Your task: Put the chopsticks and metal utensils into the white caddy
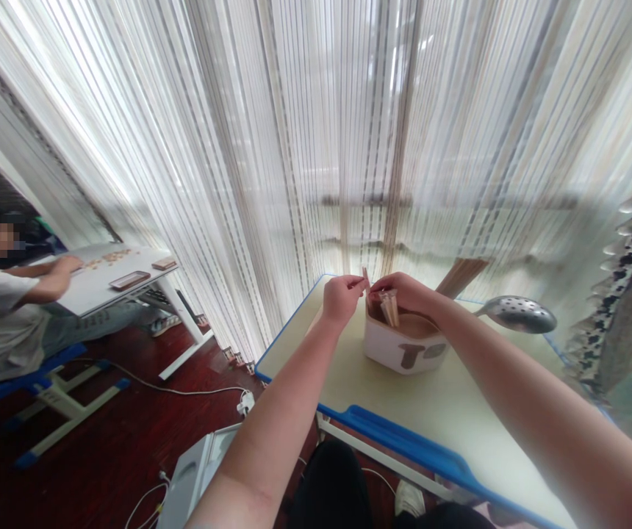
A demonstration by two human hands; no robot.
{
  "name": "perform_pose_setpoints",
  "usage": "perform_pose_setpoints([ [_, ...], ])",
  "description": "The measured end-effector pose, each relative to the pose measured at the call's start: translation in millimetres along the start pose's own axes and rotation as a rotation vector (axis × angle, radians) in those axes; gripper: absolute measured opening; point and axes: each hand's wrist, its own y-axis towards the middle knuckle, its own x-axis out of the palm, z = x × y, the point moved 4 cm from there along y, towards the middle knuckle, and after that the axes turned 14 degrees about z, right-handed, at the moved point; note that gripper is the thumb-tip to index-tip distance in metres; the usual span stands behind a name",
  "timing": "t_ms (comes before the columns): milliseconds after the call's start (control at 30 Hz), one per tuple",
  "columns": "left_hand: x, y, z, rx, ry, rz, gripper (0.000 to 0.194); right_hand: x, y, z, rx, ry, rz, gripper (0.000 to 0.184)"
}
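My left hand (342,300) is closed in a pinch at the left rim of a white container (379,348); a thin stick (365,275) stands up at its fingertips. Close beside it, my right hand (404,291) reaches over the container with its fingers pinched together. What those fingers hold is too small to make out. The container has a brown inside and a dark printed shape on its front. A bundle of thin light wooden sticks (389,310) leans inside it, below my right hand.
Behind my right forearm are a bundle of long wooden sticks (462,276) and a metal slotted ladle (519,314). My table (404,400) has a blue edge and stands against a sheer curtain (316,132). At left, another person works at a white table (101,289); cables cross the floor.
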Motion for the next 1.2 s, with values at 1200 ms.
perform_pose_setpoints([
  [1200, 12.7, -1, -26, 0.002, 0.040, -0.008, 0.018, -1, 5, 2, -0.037, -0.215, 0.014, 0.018],
])
